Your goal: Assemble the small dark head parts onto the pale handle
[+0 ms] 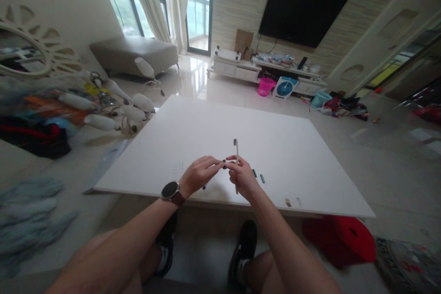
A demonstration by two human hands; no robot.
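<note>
A light-handled toothbrush (pixel 237 149) stands nearly upright in my right hand (pixel 244 177), its dark bristles at the top. The fingers of that hand are closed around its handle. My left hand (pixel 201 173) reaches in from the left with fingertips pinched on a small dark piece (pixel 224 164), too small to name. My right fingertips meet the same piece from the other side. Just right of my right hand lie two small dark green pieces (pixel 262 178) on the white table (pixel 275 147). Part of another dark object (pixel 204 187) shows beneath my left hand.
Clear small pieces (pixel 178 166) lie left of my hands. Near the front edge, right, are a small yellowish-dark item (pixel 288 202) and a clear bit (pixel 299 201). A red stool-like object (pixel 344 241) stands by the table's front right. A lamp with white shades (pixel 132 112) is beyond the left edge.
</note>
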